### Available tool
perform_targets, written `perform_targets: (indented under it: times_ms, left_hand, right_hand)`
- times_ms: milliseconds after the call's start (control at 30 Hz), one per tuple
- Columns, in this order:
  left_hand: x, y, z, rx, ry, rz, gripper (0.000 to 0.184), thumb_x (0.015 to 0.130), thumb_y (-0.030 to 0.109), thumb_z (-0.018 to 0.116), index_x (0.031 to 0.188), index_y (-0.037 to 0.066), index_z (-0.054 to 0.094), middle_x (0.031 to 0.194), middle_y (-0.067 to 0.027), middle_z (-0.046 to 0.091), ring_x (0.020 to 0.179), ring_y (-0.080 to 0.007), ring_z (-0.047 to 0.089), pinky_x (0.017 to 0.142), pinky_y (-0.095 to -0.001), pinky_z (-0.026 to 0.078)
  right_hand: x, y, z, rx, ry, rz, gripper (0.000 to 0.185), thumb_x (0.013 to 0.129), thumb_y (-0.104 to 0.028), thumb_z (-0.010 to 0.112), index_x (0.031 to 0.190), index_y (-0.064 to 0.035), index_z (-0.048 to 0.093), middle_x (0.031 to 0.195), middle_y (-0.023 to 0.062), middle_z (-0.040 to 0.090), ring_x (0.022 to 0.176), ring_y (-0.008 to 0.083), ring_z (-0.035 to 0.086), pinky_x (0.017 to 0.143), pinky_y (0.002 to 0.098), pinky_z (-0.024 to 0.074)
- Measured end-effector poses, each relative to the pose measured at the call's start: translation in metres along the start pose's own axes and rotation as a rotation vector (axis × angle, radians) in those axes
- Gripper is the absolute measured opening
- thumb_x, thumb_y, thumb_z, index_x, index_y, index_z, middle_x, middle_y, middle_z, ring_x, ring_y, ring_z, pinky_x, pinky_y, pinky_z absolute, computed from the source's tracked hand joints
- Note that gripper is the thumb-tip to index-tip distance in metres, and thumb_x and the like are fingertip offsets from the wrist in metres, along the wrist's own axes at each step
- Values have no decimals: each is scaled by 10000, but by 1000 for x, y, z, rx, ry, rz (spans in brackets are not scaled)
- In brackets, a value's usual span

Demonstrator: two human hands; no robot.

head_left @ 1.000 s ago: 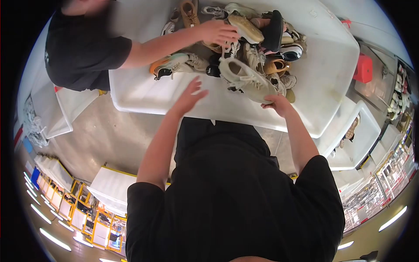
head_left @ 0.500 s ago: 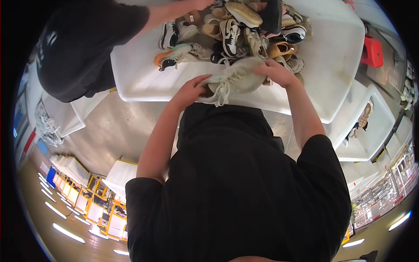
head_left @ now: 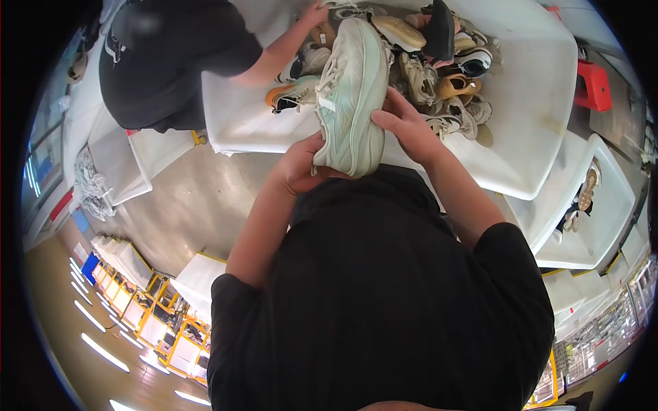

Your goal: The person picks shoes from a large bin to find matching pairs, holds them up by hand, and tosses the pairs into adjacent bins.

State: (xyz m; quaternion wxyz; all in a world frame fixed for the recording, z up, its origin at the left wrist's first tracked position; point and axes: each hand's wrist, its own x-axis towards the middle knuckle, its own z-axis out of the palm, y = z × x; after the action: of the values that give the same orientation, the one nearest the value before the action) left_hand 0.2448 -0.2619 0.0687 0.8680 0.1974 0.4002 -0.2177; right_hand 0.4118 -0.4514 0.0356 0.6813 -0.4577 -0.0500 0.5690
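A pale green and white sneaker (head_left: 353, 103) is held up close to me, its side turned to view and its toe pointing away. My left hand (head_left: 301, 164) grips it at the heel end. My right hand (head_left: 408, 127) is at its right side, thumb and fingers against the sole edge. Behind it, a pile of mixed shoes (head_left: 458, 85) lies in a large white bin (head_left: 517, 137). An orange, white and black sneaker (head_left: 291, 94) rests in the bin left of the held one.
A co-worker in a black shirt (head_left: 171, 61) leans over the bin at the upper left, one arm reaching into the shoes. A red stool (head_left: 593, 85) stands at the right. Another white bin (head_left: 603, 212) with shoes is at the lower right.
The pale sneaker was first in my right hand only, then came to both hands, and is now raised and turned toe-away. The co-worker's arm moved away from the middle of the pile.
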Motion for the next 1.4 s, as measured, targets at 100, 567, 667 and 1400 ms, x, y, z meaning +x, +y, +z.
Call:
perform_targets:
  times_ms: [100, 567, 667, 1400]
  left_hand:
    - [-9, -4, 5, -28, -8, 21, 488, 1084, 142, 398, 1566, 68, 373, 1462, -160, 566, 1253, -364, 635, 961, -596, 573]
    - [-39, 18, -7, 1357, 715, 1225, 540, 870, 56, 758, 1380, 38, 581, 1338, -145, 640, 1304, -324, 572, 1129, -418, 420]
    - [-58, 91, -65, 1550, 1154, 1301, 675, 827, -43, 607, 1486, 36, 483, 1386, -239, 564, 1305, -403, 533, 1123, -458, 416]
    - [-88, 149, -110, 1176, 562, 976, 558, 883, 205, 671, 1366, -43, 547, 1128, -164, 709, 1039, -277, 702, 917, -384, 530]
  right_hand:
    - [-7, -3, 5, -15, 0, -35, 879, 953, -294, 757, 1621, -24, 254, 1449, 180, 565, 1368, 267, 507, 1180, 427, 367]
    - [-15, 34, 11, 63, 189, -78, 803, 803, 1, 563, 1568, -14, 321, 1388, 149, 543, 1252, 266, 569, 1020, 361, 496]
    - [-35, 24, 4, 158, 164, 22, 651, 813, -28, 533, 1459, -25, 460, 1227, 125, 614, 1106, 239, 619, 935, 346, 521]
    - [-113, 64, 32, 505, 12, -157, 451, 712, -78, 578, 1133, 50, 678, 1110, 164, 719, 1015, 288, 689, 960, 375, 552]
